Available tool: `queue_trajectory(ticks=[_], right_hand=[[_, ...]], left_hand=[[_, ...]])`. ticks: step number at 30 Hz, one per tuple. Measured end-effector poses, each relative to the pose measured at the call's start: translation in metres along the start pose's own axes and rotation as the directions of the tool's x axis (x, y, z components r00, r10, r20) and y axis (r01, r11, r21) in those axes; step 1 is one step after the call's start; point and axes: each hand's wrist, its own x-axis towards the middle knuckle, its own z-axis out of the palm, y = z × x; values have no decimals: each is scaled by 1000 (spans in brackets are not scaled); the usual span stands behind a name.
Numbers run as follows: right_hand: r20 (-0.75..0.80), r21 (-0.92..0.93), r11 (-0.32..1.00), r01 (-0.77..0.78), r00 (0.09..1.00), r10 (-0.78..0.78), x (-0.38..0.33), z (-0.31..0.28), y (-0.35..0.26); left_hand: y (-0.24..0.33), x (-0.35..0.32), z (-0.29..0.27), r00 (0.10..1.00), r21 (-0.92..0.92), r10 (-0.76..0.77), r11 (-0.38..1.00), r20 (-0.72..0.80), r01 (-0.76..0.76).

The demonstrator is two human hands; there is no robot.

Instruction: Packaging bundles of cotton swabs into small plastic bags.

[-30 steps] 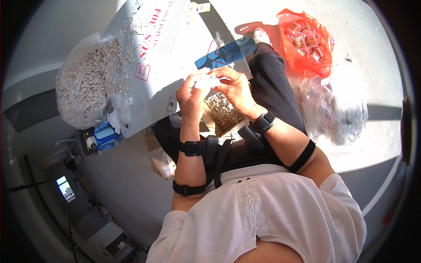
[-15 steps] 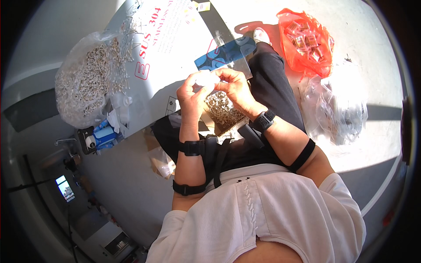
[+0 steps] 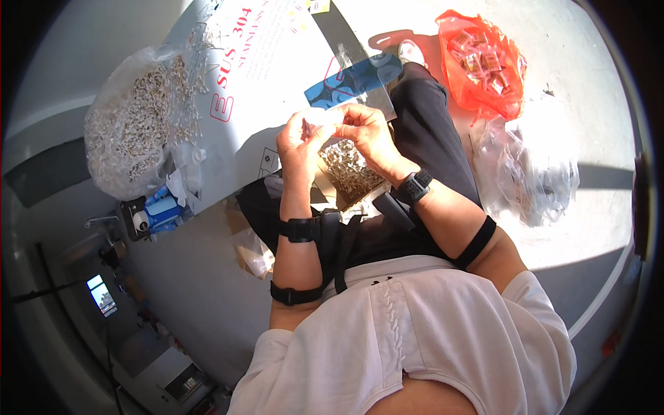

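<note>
My left hand (image 3: 299,144) and my right hand (image 3: 366,135) meet above the table's near edge, fingertips pinched together. Between them is a small, whitish, see-through piece (image 3: 318,117) that looks like a little plastic bag. It is overlit by the sun and partly hidden by the fingers. Both hands are closed on it. Just below the hands, at my lap, an open box (image 3: 349,176) holds many small, thin, tan-and-white pieces. Their kind is too small to make out.
On the table (image 3: 242,104), a large clear bag (image 3: 135,124) of similar small pieces lies at left. A blue-and-white package (image 3: 162,211) sits below it. A blue patterned strip (image 3: 353,79) lies ahead. To the right are a red bag (image 3: 481,66) of small packets and clear plastic bags (image 3: 529,173).
My right fingers have moved slightly left, closer to the left fingertips. Less of the whitish piece shows between them now.
</note>
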Motion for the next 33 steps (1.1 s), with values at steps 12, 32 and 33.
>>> queue_trajectory(ticks=[12, 32, 33], right_hand=[[148, -258, 955, -149, 970, 192, -13, 9, -19], [222, -184, 959, -217, 941, 256, -51, 62, -1], [231, -191, 957, -216, 938, 258, -52, 65, -2]], left_hand=[[-3, -16, -33, 996, 12, -80, 997, 50, 80], [11, -79, -81, 988, -102, 152, 984, 36, -148], [11, -83, -84, 987, -104, 158, 982, 26, -154]])
